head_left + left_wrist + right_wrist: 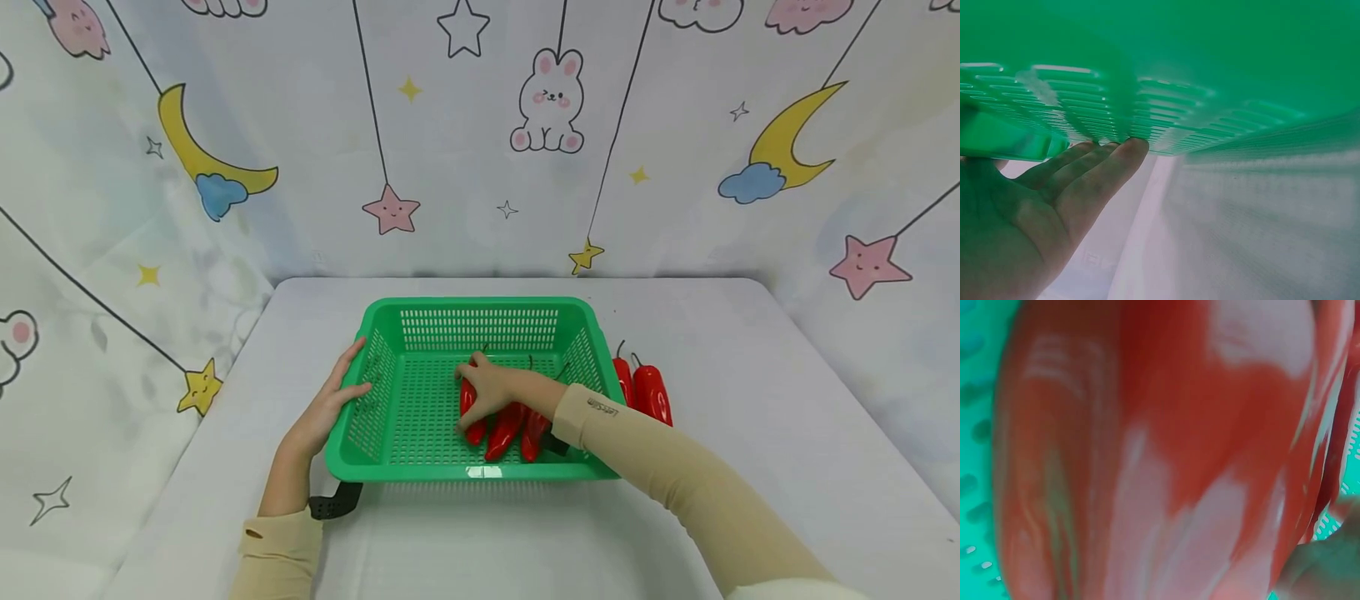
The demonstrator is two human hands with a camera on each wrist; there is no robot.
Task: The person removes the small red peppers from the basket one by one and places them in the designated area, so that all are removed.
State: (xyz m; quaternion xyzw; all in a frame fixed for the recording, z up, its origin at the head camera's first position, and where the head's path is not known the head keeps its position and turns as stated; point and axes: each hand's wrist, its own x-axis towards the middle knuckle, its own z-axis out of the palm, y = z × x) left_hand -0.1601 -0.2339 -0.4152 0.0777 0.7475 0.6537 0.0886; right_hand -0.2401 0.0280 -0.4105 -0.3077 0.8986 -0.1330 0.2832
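Observation:
In the head view a green basket [480, 472] holds several red peppers [506, 429] in its right half. My right hand [491, 387] reaches over the basket's right side and grips the leftmost pepper [468, 398], thumb at its near end and fingers at its upper part. My left hand [322, 417] rests on the basket's left side, thumb over the rim, fingers fairly straight. The left wrist view has the left hand [1072, 200] with fingertips against the slotted wall [1166, 106]. Large and close, a red pepper [1210, 437] fills the right wrist view, part of the right hand [1322, 569] at its lower right.
Two red peppers [652, 393] lie on the white table [720, 358] just right of the basket, partly behind the right forearm. A cloth printed with stars, moons and a bunny [480, 125] hangs behind and at the sides.

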